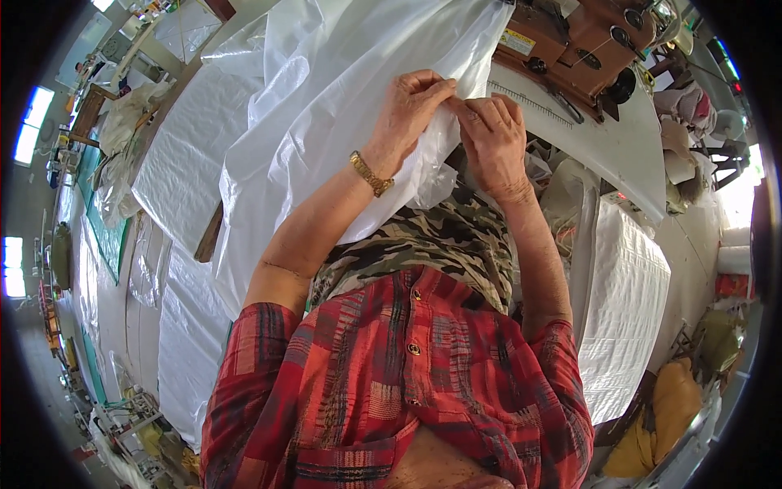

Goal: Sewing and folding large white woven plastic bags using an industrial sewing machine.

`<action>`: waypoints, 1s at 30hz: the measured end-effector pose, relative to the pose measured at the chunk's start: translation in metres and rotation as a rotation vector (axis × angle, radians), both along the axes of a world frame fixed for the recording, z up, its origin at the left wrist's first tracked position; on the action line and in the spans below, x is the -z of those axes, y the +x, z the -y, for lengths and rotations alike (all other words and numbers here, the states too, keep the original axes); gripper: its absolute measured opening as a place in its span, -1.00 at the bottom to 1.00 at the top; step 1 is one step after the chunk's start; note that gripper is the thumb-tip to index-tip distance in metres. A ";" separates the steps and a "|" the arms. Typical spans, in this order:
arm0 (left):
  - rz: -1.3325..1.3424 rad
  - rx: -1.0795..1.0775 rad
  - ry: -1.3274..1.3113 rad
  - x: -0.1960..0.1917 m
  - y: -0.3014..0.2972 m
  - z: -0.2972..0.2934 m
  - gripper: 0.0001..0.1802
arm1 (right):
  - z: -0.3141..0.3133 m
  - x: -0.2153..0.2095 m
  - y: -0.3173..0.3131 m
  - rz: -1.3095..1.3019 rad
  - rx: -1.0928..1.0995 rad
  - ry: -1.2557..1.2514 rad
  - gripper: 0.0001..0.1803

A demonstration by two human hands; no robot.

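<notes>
A large translucent white plastic sheet (pixel 301 147) drapes over the table and down into my lap. At its right edge my left hand (pixel 414 106), with a gold watch (pixel 371 174) on the wrist, pinches the film between thumb and fingers. Close against it, my right hand (pixel 495 138) has its fingers curled in, thumb and fingertips meeting the same edge. The fingertips of both hands almost touch, and the bit of film between them is mostly hidden. Beyond my right hand stands a brown sewing machine (pixel 570 49) on a pale tabletop (pixel 627 147).
A dark slim tool (pixel 568 106) and a ruler-like scale (pixel 529 104) lie before the machine. White woven sheeting (pixel 623 301) is stacked at my right, with yellow cloth (pixel 676 399) behind. More white sheeting (pixel 191 138) covers the left side.
</notes>
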State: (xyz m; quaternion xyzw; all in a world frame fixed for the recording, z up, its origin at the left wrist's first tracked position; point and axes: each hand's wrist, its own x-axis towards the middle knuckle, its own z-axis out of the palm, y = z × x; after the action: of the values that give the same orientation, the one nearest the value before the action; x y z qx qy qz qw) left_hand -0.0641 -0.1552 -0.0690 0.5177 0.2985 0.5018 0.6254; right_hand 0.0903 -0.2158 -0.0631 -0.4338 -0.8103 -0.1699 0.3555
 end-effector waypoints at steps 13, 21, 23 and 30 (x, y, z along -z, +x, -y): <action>-0.714 0.043 0.744 -0.095 0.018 0.000 -0.81 | -0.141 0.140 -0.118 -1.650 -0.625 -0.590 -0.47; -1.242 -0.050 1.016 -0.010 -0.002 -0.008 -0.80 | -0.047 0.140 -0.090 -1.597 -0.664 -1.258 -0.60; -1.114 -0.118 0.952 0.028 0.000 -0.017 -0.80 | -0.049 0.139 -0.075 -1.049 -0.516 -0.947 -0.69; -0.796 -0.339 0.586 0.065 0.008 -0.013 -0.82 | -0.044 0.042 0.026 0.237 -0.049 -0.611 -0.83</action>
State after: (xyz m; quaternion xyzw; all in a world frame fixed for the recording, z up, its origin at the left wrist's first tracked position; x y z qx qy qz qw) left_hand -0.0557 -0.1418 -0.1345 0.7661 0.4397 0.4229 0.2022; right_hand 0.1166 -0.1720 -0.1050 -0.4779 -0.8698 0.0405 0.1159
